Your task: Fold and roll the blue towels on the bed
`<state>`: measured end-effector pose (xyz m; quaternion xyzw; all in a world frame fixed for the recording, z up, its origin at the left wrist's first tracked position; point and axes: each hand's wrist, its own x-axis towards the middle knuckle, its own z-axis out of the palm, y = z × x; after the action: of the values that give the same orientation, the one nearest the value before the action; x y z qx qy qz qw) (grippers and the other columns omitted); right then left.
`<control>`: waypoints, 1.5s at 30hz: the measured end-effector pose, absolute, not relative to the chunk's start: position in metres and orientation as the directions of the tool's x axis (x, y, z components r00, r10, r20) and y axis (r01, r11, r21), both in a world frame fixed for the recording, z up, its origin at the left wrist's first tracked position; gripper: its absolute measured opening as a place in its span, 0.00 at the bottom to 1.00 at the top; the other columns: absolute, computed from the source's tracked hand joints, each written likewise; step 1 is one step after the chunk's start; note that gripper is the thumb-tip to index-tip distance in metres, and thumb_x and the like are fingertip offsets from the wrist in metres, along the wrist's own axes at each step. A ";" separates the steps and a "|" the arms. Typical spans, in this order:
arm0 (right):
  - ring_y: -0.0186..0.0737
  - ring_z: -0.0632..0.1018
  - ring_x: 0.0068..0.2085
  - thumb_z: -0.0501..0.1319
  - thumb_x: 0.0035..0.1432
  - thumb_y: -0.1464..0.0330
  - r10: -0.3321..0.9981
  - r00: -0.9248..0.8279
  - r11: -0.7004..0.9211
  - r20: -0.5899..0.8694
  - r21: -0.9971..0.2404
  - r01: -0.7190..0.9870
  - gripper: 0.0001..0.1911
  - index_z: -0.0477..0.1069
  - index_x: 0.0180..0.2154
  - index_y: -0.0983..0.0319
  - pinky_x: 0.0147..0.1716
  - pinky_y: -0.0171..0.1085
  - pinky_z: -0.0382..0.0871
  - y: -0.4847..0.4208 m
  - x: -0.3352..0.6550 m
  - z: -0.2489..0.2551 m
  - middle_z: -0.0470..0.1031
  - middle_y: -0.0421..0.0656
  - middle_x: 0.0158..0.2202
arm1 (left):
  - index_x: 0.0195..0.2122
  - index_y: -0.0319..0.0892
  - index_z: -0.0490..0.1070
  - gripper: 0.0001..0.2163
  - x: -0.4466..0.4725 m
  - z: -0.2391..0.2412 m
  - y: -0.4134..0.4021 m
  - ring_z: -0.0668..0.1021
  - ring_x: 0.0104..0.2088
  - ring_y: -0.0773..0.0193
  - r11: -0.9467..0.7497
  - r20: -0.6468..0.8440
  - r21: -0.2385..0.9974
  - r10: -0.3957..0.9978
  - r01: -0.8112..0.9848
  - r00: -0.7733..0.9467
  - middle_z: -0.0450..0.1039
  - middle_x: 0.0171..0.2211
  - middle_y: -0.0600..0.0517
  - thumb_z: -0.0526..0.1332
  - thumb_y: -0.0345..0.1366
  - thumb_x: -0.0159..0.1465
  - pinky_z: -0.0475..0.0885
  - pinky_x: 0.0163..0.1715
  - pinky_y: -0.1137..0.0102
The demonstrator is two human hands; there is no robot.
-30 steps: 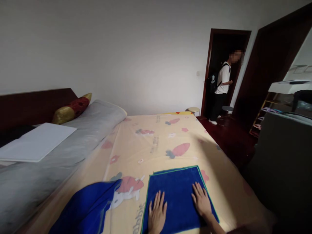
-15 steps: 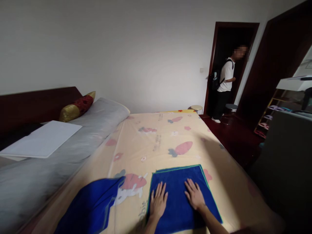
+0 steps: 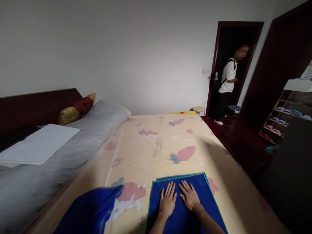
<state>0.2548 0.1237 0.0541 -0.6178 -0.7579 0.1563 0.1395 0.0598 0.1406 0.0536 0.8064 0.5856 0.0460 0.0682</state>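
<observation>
A blue towel (image 3: 180, 214) with green edging lies flat, in folded layers, on the bed near me. Both palms rest on its upper part. My left hand (image 3: 168, 200) lies flat with its fingers stretched out, pointing away from me. Close beside it, my right hand (image 3: 189, 196) is also flat, fingers apart and angled inward. Neither hand grips the cloth. To the left, a second blue cloth (image 3: 90, 208) lies in a loose, rumpled heap. The lower edges of both cloths run out of view.
The bed's cream sheet (image 3: 146, 146) has carrot and rabbit prints. On the left are a grey bedding roll (image 3: 102, 120), a white board (image 3: 44, 143) and a red-gold cushion (image 3: 78, 109). A person (image 3: 227, 78) with a backpack stands at the doorway, near stools (image 3: 198, 109) and a shoe rack (image 3: 275, 123).
My hands have slid closer together and toward the towel's far edge, the left one moving right. The view has shifted slightly. The loose cloth stays put.
</observation>
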 end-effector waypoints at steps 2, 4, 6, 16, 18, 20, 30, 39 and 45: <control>0.47 0.51 0.69 0.38 0.63 0.48 0.997 -0.075 0.073 0.009 -0.387 0.919 0.33 0.49 0.65 0.55 0.66 0.55 0.45 0.131 0.289 0.050 0.48 0.44 0.68 | 0.65 0.55 0.41 0.24 0.037 0.057 0.152 0.54 0.68 0.61 -0.211 0.004 0.144 0.977 0.967 0.213 0.46 0.69 0.56 0.39 0.46 0.67 0.52 0.66 0.52; 0.50 0.48 0.69 0.36 0.64 0.49 0.999 0.046 -0.040 0.007 -0.358 0.933 0.35 0.45 0.66 0.60 0.66 0.60 0.41 0.134 0.325 0.043 0.45 0.48 0.69 | 0.65 0.54 0.43 0.25 0.012 0.059 0.159 0.53 0.68 0.60 -0.096 0.030 0.115 0.995 0.989 0.093 0.44 0.69 0.55 0.40 0.47 0.67 0.49 0.66 0.50; 0.47 0.47 0.69 0.37 0.63 0.48 0.995 0.098 -0.088 0.014 -0.333 0.939 0.35 0.42 0.66 0.58 0.66 0.58 0.41 0.134 0.349 0.034 0.43 0.45 0.69 | 0.65 0.53 0.43 0.25 -0.005 0.056 0.162 0.53 0.69 0.60 -0.042 0.060 0.097 0.998 0.994 0.036 0.43 0.70 0.55 0.40 0.47 0.67 0.47 0.66 0.50; 0.47 0.51 0.69 0.43 0.63 0.51 0.992 0.116 -0.124 -0.043 -0.321 0.939 0.34 0.49 0.65 0.62 0.66 0.56 0.44 0.143 0.349 0.052 0.48 0.47 0.68 | 0.65 0.51 0.48 0.26 -0.002 0.083 0.179 0.53 0.68 0.57 -0.024 -0.130 0.106 0.991 0.994 0.037 0.46 0.69 0.51 0.42 0.46 0.66 0.49 0.64 0.45; 0.50 0.49 0.69 0.42 0.64 0.55 0.990 0.138 -0.137 -0.021 -0.325 0.936 0.33 0.48 0.65 0.66 0.66 0.59 0.39 0.137 0.334 0.062 0.46 0.51 0.69 | 0.65 0.46 0.47 0.26 0.014 0.096 0.172 0.51 0.69 0.53 -0.012 -0.128 0.089 0.991 0.996 0.024 0.46 0.69 0.47 0.42 0.44 0.66 0.45 0.64 0.40; 0.50 0.46 0.69 0.40 0.66 0.59 0.993 0.118 -0.108 0.010 -0.338 0.935 0.31 0.44 0.66 0.67 0.66 0.59 0.37 0.119 0.305 0.068 0.42 0.51 0.69 | 0.66 0.43 0.41 0.26 0.039 0.097 0.148 0.47 0.70 0.54 -0.041 -0.072 0.085 0.996 0.996 0.047 0.41 0.70 0.46 0.38 0.40 0.67 0.41 0.65 0.41; 0.45 0.51 0.69 0.41 0.66 0.55 0.993 0.033 0.015 0.109 -0.413 0.911 0.30 0.45 0.66 0.56 0.66 0.52 0.50 -0.035 0.283 0.027 0.46 0.43 0.69 | 0.66 0.53 0.40 0.25 0.042 0.036 -0.019 0.60 0.66 0.58 -0.188 0.141 0.132 0.975 0.973 0.169 0.51 0.68 0.53 0.43 0.43 0.67 0.56 0.63 0.53; 0.49 0.62 0.64 0.47 0.62 0.62 0.977 0.129 -0.045 0.170 -0.427 0.903 0.22 0.68 0.54 0.54 0.59 0.50 0.58 -0.063 0.342 0.038 0.62 0.46 0.64 | 0.57 0.50 0.67 0.22 0.008 0.055 -0.038 0.67 0.62 0.53 0.016 0.193 0.182 0.980 0.983 -0.051 0.68 0.60 0.49 0.47 0.39 0.64 0.58 0.61 0.51; 0.48 0.70 0.53 0.56 0.50 0.69 0.990 -0.140 0.124 0.003 -0.486 0.865 0.21 0.69 0.48 0.51 0.53 0.47 0.61 -0.069 0.251 0.060 0.72 0.43 0.52 | 0.55 0.54 0.66 0.23 0.080 0.065 -0.046 0.67 0.61 0.58 -0.311 -0.069 0.456 0.922 0.834 0.381 0.68 0.60 0.53 0.52 0.33 0.58 0.59 0.63 0.59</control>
<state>0.2507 -0.0692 0.0604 -0.6344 -0.7310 0.1887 0.1658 0.0798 -0.0463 0.0653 0.8030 0.5465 0.1027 0.2142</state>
